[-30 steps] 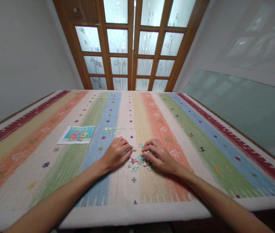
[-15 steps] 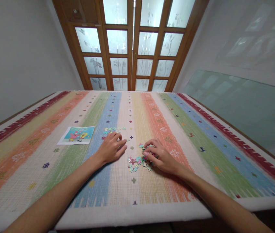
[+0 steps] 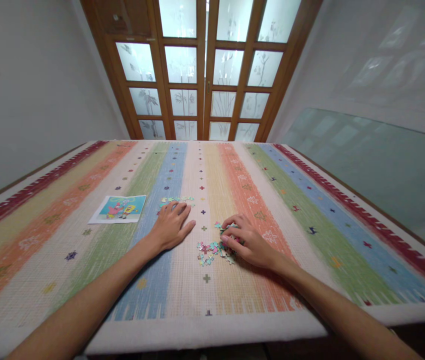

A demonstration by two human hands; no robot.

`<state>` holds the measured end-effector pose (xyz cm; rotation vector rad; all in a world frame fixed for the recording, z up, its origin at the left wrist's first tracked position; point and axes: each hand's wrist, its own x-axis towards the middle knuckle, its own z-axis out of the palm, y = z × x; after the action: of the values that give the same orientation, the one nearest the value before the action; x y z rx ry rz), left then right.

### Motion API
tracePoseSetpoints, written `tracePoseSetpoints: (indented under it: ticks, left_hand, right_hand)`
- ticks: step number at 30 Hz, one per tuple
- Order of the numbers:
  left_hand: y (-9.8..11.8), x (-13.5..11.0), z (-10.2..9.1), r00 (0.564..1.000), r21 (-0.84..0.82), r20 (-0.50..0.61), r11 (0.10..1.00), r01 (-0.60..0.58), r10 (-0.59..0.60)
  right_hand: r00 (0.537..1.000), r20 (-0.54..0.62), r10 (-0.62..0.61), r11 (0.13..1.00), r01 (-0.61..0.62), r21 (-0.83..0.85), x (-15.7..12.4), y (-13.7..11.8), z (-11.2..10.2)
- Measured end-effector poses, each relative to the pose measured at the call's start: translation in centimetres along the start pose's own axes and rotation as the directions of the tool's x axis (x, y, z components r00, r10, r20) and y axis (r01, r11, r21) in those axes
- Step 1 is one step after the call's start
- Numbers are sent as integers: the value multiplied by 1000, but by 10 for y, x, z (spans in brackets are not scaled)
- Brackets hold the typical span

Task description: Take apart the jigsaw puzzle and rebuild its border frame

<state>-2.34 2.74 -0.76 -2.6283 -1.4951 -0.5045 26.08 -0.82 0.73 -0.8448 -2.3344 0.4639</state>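
Joined jigsaw puzzle pieces [image 3: 178, 200] form a small strip on the blue and white stripes. My left hand [image 3: 172, 226] lies at the strip's near edge, fingers spread and thumb out to the right; it covers part of the strip. A pile of loose puzzle pieces [image 3: 207, 253], teal, pink and pale, lies to the right and nearer. Over the pile's right side my right hand [image 3: 249, 241] is curled, its fingers bent round some pieces. Its palm hides what lies beneath, and I cannot tell how many pieces the fingers touch.
A printed cartoon picture [image 3: 118, 209] lies flat to the left of my left hand. The striped tablecloth [image 3: 291, 260] covers the wide table, its white edge close to me. Behind the table stand wooden doors with glass panes [image 3: 223, 102]; a glass sheet [image 3: 377, 165] leans at the right wall.
My left hand has flattened and shifted slightly left; its fingers have spread over the strip, and the small piece at its fingertips no longer shows. My right hand stays almost still.
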Motion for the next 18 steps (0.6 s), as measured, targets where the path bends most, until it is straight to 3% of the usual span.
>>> tracePoseSetpoints:
  ticks: [18]
  left_hand:
    - [0, -1, 1, 999, -22, -35, 1000, -11, 10]
  right_hand:
    - [1000, 28, 8, 999, -7, -32, 1, -2, -2]
